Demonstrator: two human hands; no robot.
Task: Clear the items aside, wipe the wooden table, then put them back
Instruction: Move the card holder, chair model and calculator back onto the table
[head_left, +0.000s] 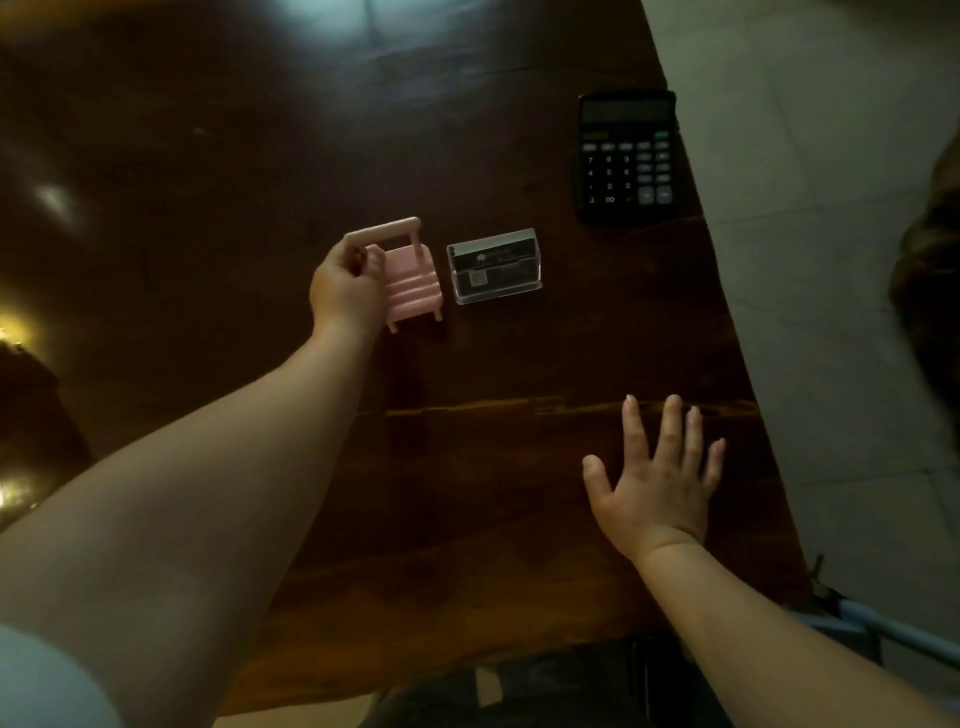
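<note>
A small pink chair-shaped stand (410, 275) rests on the dark wooden table (493, 493) near its middle. My left hand (348, 291) is shut on the stand's left post, fingers curled around it. Just right of the stand sits a clear card holder (494, 266) with dark cards inside, apart from the stand. A black calculator (626, 156) lies farther back, close to the table's right edge. My right hand (657, 480) lies flat on the table near the right edge, fingers spread, holding nothing.
The table's right edge runs diagonally beside a pale tiled floor (831, 260). A dark brown shape (930, 270) shows at the far right. A blue-grey frame (883, 629) sits low by the table's near right corner.
</note>
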